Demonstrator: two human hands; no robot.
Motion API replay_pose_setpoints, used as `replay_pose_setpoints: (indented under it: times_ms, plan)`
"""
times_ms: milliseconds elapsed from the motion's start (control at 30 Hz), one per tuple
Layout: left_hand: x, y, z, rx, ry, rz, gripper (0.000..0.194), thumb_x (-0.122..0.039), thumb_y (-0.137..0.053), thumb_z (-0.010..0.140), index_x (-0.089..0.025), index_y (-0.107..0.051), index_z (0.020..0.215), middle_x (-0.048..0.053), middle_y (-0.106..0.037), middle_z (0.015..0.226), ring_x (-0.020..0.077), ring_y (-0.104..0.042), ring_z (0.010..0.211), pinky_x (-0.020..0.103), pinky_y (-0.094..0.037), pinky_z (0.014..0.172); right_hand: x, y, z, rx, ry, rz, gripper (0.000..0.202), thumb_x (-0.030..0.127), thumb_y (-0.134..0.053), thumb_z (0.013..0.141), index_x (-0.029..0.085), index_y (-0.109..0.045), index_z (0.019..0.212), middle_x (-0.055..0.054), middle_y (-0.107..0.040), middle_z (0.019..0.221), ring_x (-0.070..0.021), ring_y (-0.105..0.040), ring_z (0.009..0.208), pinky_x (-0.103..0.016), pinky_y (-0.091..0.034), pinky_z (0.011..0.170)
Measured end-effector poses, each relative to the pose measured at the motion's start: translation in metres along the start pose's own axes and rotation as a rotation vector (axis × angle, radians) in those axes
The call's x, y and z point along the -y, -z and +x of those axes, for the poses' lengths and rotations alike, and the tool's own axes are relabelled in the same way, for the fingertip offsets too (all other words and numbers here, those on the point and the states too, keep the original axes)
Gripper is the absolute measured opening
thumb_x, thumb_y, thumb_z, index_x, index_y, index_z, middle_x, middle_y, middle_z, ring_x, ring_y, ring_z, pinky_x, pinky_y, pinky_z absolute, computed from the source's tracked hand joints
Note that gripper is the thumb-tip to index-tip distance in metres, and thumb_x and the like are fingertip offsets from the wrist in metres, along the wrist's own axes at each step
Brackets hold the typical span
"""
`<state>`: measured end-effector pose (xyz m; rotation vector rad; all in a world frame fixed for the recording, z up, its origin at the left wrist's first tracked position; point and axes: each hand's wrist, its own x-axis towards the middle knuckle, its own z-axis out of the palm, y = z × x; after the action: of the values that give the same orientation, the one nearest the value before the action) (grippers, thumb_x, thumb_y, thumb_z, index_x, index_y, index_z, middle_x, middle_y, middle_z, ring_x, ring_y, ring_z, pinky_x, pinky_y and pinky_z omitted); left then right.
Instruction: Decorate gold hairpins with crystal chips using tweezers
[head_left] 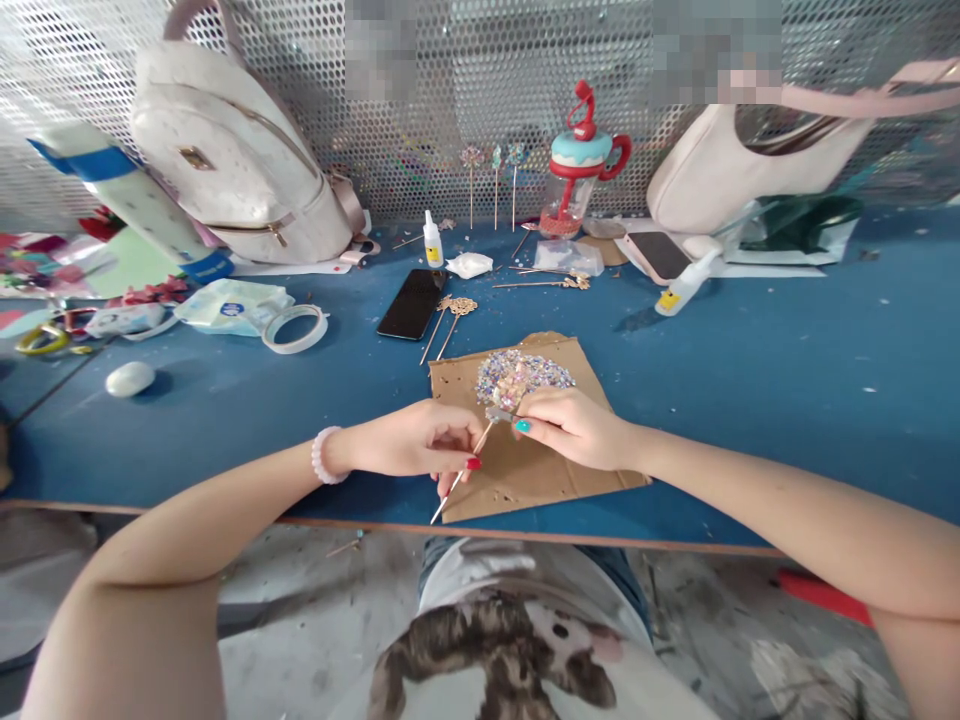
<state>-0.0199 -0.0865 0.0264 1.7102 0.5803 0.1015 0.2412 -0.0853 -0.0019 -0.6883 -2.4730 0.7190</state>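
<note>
My left hand [435, 440] is closed round the shaft of a thin hair stick [448, 500], which slants over a piece of cardboard [525, 480]. The stick's decorated head [495, 413] points away from me, towards a pile of shiny multicoloured gems [555, 375]. My right hand [577, 425] is pinched at that head, its thumb and fingers pressed together. A thin dark sliver shows at those fingertips, too small to name. Left of the cardboard lie two more hair sticks [459, 308] with ornate gold heads.
A black phone [412, 304], a roll of tape [295, 329] and a glue bottle [433, 240] stand or lie to the left. Another glue bottle [686, 283] lies at right. Behind are a red-handled cup [574, 180], upright decorated sticks [496, 185], a backpack [232, 150] and a handbag [697, 165].
</note>
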Motion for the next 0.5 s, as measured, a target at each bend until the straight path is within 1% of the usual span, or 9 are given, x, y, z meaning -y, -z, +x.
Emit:
replay_pose_setpoints:
  times_ms: [133,300,400,500]
  plan:
    - [0.0004,0.0006,-0.0006,-0.011,-0.009,-0.019,0.028,-0.044,-0.061,0.096,-0.019,-0.050,0.089,-0.001,-0.067,0.069,0.0095,-0.065,0.053,0.019,-0.052,0.055,-0.0007,0.0014,-0.0012,-0.044,-0.008,0.018,0.048,0.044,-0.035,0.107,0.015,-0.064,0.081,-0.004,-0.062,0.073,-0.0129,-0.055,0.068,-0.028,-0.043,0.067]
    - [0.0005,0.0018,0.0000,-0.022,-0.022,-0.017,0.028,-0.043,-0.062,0.096,-0.018,-0.052,0.089,-0.001,-0.066,0.072,0.0089,-0.065,0.053,0.019,-0.053,0.056,-0.0005,0.0008,-0.0033,-0.113,-0.023,0.052,0.045,0.043,-0.035,0.108,0.015,-0.064,0.088,-0.004,-0.063,0.076,-0.0126,-0.057,0.072,-0.027,-0.043,0.070]
    - [0.0008,0.0017,0.0003,-0.026,-0.021,0.005,0.025,-0.040,-0.062,0.096,-0.018,-0.052,0.089,-0.002,-0.066,0.069,0.0087,-0.065,0.053,0.018,-0.051,0.055,0.0005,0.0006,-0.0028,-0.123,-0.039,0.069,0.040,0.039,-0.038,0.107,0.015,-0.063,0.084,-0.003,-0.061,0.074,-0.0123,-0.056,0.071,-0.027,-0.042,0.070]
    - [0.0008,0.0011,0.0001,-0.019,-0.027,0.022,0.025,-0.039,-0.062,0.096,-0.018,-0.052,0.088,-0.001,-0.067,0.069,0.0090,-0.065,0.053,0.018,-0.051,0.056,0.0013,0.0008,-0.0017,-0.115,-0.066,0.090,0.036,0.035,-0.042,0.105,0.016,-0.060,0.080,-0.001,-0.059,0.069,-0.0109,-0.054,0.066,-0.026,-0.039,0.066]
